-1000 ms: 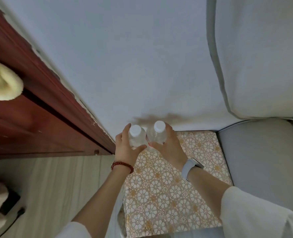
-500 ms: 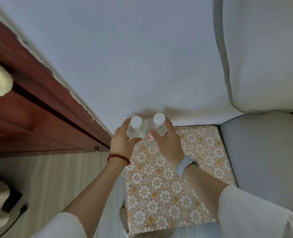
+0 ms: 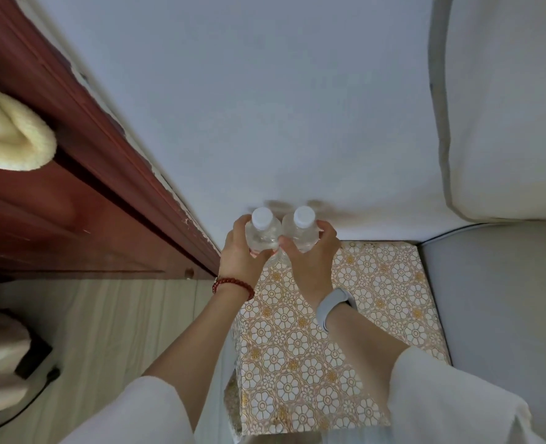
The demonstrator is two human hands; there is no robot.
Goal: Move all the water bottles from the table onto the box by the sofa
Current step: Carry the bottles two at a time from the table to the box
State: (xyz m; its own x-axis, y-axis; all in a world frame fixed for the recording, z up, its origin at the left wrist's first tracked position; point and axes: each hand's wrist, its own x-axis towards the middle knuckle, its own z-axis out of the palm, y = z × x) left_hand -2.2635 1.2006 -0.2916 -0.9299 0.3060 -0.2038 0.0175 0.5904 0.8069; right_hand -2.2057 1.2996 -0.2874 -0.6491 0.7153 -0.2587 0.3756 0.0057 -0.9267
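Water bottles: two, clear, white-capped, upright and side by side at the far edge of the box, near the wall; whether the bases touch the box top cannot be told, being hidden behind the hands.

Largest to smallest:

White wall (image 3: 281, 107), filling the top and middle of the view.

Dark red wooden furniture (image 3: 57, 187) along the left, with a cream fleecy cloth (image 3: 12, 136) hanging over its edge.

Sofa: grey seat cushion (image 3: 496, 299) to the right, just beside the box, and a white back cushion (image 3: 505, 107) above it.

Pale wood-grain floor (image 3: 111, 331) at lower left.

Box (image 3: 361, 315) covered in a white-and-gold floral pattern, set between sofa and floor, against the wall.

White sleeves (image 3: 451, 398) on both forearms, reaching in from below.

Left hand (image 3: 243, 251), fingers and thumb curled round the left water bottle (image 3: 262, 233); red bead bracelet (image 3: 233, 285) on that wrist.

Right hand (image 3: 313, 254), wrapped round the right water bottle (image 3: 300, 230), thumb to the near side; pale blue-grey wristband (image 3: 334, 307) on that wrist.

Bottles touching or nearly touching each other between the two hands.
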